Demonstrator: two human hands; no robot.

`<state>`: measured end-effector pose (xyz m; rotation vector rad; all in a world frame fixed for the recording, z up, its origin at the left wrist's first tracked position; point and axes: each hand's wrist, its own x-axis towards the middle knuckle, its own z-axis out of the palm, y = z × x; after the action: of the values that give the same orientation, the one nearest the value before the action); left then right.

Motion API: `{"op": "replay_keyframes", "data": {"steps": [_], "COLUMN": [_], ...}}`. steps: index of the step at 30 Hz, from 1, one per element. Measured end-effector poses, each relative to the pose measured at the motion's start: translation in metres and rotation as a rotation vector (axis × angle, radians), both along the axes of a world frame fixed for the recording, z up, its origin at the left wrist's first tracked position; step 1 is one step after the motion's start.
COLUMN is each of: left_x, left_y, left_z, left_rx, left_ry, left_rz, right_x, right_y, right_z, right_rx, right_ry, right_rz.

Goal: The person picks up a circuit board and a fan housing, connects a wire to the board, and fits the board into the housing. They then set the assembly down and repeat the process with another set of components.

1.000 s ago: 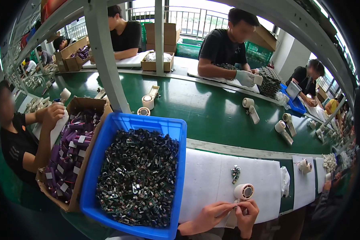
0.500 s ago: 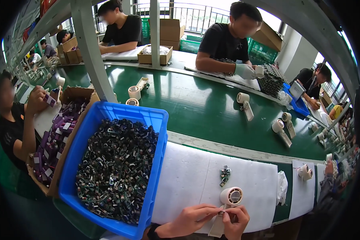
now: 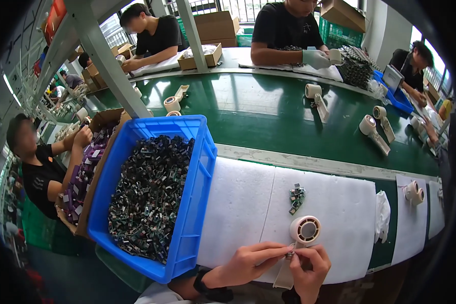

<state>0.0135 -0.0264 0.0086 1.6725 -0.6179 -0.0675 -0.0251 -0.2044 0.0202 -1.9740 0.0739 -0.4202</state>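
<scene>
A small circuit board (image 3: 290,255) is pinched between the fingertips of both my hands, largely covered by them. My left hand (image 3: 253,262) grips it from the left, and my right hand (image 3: 311,269) closes on it from the right. Below them lies a cream handheld fan, its round head (image 3: 305,230) just beyond my fingers. The fan's open handle (image 3: 284,276) runs toward me under my hands. A few loose green circuit boards (image 3: 296,198) sit on the white foam sheet (image 3: 238,202) past the fan head.
At my left stands a blue bin (image 3: 207,147) heaped with circuit boards, beside a cardboard box (image 3: 99,190) of purple cells. More fans (image 3: 374,133) lie on the green conveyor (image 3: 238,119). A white glove (image 3: 382,215) lies right. Co-workers sit across and at left.
The view has shifted, so the bench sits higher in the picture. My hands keep their pinch on the circuit board over the fan. The co-worker at left has moved their hands.
</scene>
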Motion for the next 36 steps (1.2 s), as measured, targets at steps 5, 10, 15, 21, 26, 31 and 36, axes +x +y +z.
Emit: {"op": "replay_keyframes", "data": {"steps": [5, 10, 15, 21, 26, 31, 36], "left_x": [0.0, -0.003, -0.008, -0.015, -0.019, -0.03, -0.032], "left_y": [0.0, -0.001, -0.005, -0.016, -0.018, -0.02, -0.024], "left_z": [0.003, 0.002, 0.0, 0.001, -0.006, -0.007, -0.005], "left_rx": [0.033, 0.058, 0.141, 0.228, 0.311, 0.345, 0.401], "left_ry": [-0.014, -0.072, -0.196, -0.327, -0.457, -0.515, -0.518], "left_rz": [-0.003, 0.004, 0.051, 0.152, 0.209, 0.267, 0.261], "right_x": [-0.008, -0.006, -0.006, -0.002, 0.0, -0.006, -0.008], "right_y": [0.001, 0.002, -0.005, -0.001, 0.0, 0.001, 0.002], "right_z": [-0.01, -0.007, -0.011, -0.012, -0.006, -0.005, -0.01], "right_rx": [-0.004, -0.088, -0.139, -0.13, -0.01, -0.029, -0.026], "right_ry": [-0.024, -0.071, -0.085, -0.139, -0.123, -0.11, -0.125], "right_rz": [-0.107, -0.04, -0.003, -0.031, -0.006, 0.013, 0.01]}}
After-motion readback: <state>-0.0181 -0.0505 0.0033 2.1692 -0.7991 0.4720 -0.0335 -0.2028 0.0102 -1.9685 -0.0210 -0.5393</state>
